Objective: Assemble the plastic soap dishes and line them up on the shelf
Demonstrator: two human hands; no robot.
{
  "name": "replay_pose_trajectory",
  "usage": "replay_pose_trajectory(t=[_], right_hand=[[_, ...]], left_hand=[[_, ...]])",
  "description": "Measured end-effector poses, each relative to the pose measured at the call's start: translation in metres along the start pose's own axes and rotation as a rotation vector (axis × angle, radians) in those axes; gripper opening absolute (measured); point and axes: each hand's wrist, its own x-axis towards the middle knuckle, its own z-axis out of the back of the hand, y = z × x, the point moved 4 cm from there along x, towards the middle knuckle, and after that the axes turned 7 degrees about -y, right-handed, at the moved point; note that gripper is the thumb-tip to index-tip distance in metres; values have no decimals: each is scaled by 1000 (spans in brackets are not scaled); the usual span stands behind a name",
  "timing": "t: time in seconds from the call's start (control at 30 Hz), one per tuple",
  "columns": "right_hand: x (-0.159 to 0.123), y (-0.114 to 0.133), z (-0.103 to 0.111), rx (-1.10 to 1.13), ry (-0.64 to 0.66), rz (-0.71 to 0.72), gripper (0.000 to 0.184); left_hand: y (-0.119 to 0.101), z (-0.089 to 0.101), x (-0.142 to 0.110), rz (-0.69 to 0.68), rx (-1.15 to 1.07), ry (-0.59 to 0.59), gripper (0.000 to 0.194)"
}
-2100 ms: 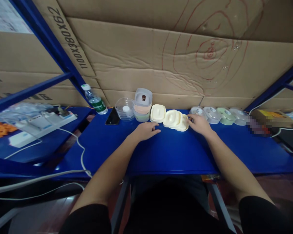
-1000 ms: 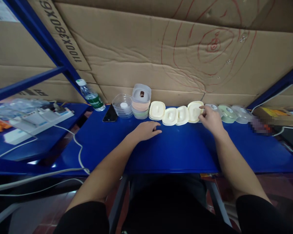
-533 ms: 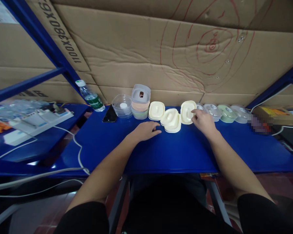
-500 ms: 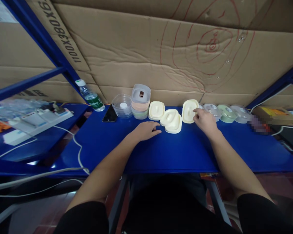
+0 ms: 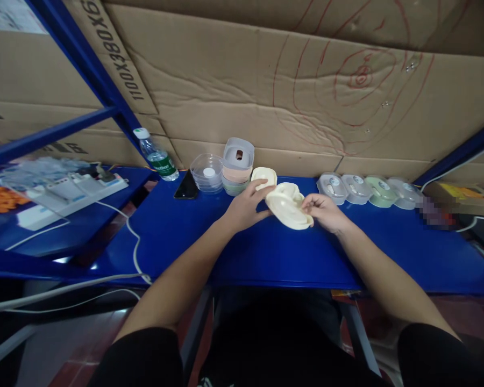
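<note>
A cream plastic lid [image 5: 286,211] with a rounded rim is tilted up off the blue table, in front of other cream lids [image 5: 289,189]. My right hand [image 5: 325,212] pinches its right end between thumb and fingers. At its left end, the fingers and thumb of my left hand [image 5: 250,207] close around the edge; the exact contact is partly hidden. Just behind my left hand, another cream lid [image 5: 265,174] lies next to a stack of coloured plastic containers [image 5: 237,156]. The lids under the raised one are mostly covered.
Clear containers [image 5: 206,174], a phone [image 5: 186,185] and a water bottle [image 5: 159,158] stand to the left. Several lidded containers [image 5: 357,188] line the back right. A cardboard wall [image 5: 210,80] rises behind the blue table [image 5: 250,263]. A white cable [image 5: 134,236] hangs at left.
My right hand has brought the cream lid left and towards me from the right side, tilting it. My left hand has moved forward and right to its left end. The view has shifted slightly.
</note>
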Motion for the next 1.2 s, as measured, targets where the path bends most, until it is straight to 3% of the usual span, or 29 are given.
replay_pose_trajectory(t=[0.07,0.17,0.27,0.4,0.57,0.77,0.9,1.0,1.07,1.2], right_hand=[[-3,-4,-15,70,123,-67,22],[-4,-9,-20,78,208,-145,27],[-2,-13,-14,-10,244,-155,33],[2,-17,-10,-150,290,-36,33],[8,-20,0,-231,161,96,43],[6,-17,2,-424,105,203,38],[3,-12,-3,-543,97,274,37],[3,-11,-3,-598,88,302,39],[4,-11,-2,-613,93,308,41],[4,-14,-3,-623,145,310,38]], left_hand=[[-2,0,-1,-65,-2,80,36],[-2,1,-1,-48,-4,162,24],[1,3,-1,69,-62,195,27],[5,2,-3,244,-236,326,44],[7,-3,-6,236,-329,471,30],[16,-9,-7,186,20,525,29],[21,-8,-6,159,143,476,29],[22,-4,-4,162,142,371,26],[23,1,-1,176,145,234,27],[31,25,3,273,249,-169,30]])
